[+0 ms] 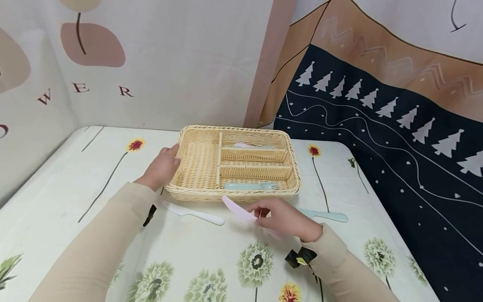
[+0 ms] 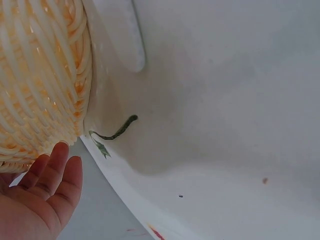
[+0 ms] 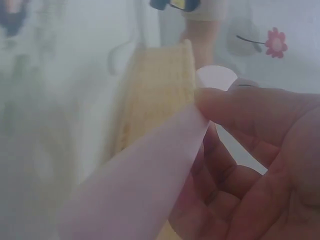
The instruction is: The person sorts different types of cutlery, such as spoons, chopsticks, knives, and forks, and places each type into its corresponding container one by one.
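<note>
White flowered worktop (image 1: 109, 147), printed cloth behind. Your right hand (image 1: 281, 216) pinches the pink knife (image 1: 237, 209) near the wicker basket's (image 1: 196, 194) front wall; your left hand (image 1: 160, 167) touches its left side, fingers loosely extended. White knife (image 1: 194, 213) and blue knife (image 1: 330, 216) lie either side.
</note>
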A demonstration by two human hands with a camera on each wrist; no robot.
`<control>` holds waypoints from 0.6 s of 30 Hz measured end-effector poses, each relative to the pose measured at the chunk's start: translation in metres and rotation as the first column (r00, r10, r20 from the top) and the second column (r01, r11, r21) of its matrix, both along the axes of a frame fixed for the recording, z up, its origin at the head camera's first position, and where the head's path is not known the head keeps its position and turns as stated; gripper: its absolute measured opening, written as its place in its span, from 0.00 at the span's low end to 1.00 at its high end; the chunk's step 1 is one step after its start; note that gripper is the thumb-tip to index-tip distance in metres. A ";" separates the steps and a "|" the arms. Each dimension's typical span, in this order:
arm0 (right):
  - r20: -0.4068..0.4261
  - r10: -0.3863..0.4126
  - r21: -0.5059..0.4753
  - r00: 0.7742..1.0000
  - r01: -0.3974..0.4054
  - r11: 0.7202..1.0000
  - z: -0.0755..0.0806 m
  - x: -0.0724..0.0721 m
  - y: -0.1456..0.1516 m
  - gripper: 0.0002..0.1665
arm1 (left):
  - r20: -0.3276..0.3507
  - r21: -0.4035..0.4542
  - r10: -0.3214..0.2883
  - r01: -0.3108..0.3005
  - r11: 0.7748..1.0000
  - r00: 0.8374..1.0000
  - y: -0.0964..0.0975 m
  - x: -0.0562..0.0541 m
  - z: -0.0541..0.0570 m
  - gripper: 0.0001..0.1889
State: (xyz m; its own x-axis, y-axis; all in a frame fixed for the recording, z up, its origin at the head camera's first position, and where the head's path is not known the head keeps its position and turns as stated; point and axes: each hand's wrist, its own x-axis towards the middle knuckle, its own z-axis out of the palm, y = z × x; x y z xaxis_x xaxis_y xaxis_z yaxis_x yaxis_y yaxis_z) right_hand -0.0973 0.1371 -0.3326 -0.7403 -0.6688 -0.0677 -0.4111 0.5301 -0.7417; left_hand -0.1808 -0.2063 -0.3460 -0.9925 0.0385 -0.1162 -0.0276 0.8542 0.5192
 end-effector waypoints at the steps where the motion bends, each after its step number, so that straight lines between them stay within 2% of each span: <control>1: -0.005 -0.004 -0.007 1.000 0.004 1.000 0.002 -0.001 -0.002 0.14 | 0.000 -0.002 -0.001 0.001 1.000 1.000 0.000 0.000 0.000 0.30; 10: -0.005 -0.066 -0.067 0.998 0.066 0.996 0.014 -0.013 -0.023 0.15 | -0.002 -0.008 -0.006 0.006 1.000 1.000 0.000 -0.001 0.000 0.30; 18: 0.005 -0.087 -0.125 0.996 0.087 0.988 0.025 -0.020 -0.039 0.16 | 0.003 -0.015 -0.005 0.005 1.000 1.000 0.000 -0.001 0.001 0.30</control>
